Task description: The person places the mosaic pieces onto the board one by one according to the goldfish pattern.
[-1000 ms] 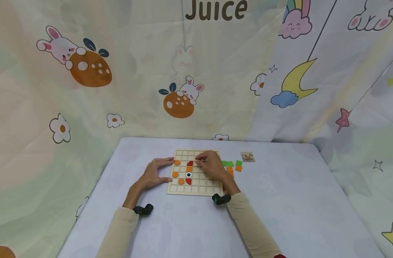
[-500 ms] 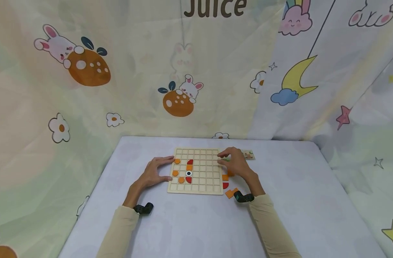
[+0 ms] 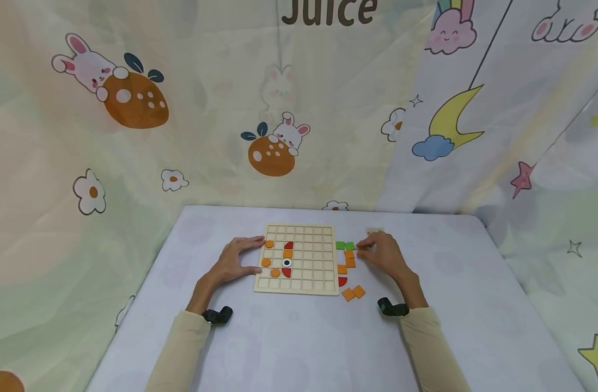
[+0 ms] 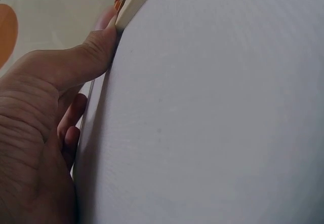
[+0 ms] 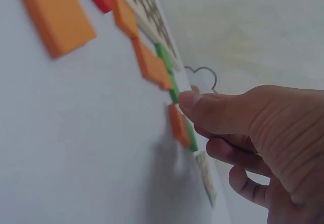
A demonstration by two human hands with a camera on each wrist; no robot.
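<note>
Right hand point(image 3: 384, 256): has left the wooden grid board point(image 3: 297, 259) and moved right to the loose tiles beside it; thumb and fingertips close on an orange square tile point(image 5: 178, 125) by the green tiles point(image 3: 345, 245), apparently the next piece to be picked. Left hand point(image 3: 235, 262): unmoved, fingers relaxed, thumb against the board's left edge, steadying it on the table point(image 3: 451, 305). Board contents unchanged.

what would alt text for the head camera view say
A person's left hand rests against the left edge of a wooden grid board on a white table, while the right hand reaches loose orange and green tiles beside the board's right edge. A cartoon-print curtain hangs behind.
</note>
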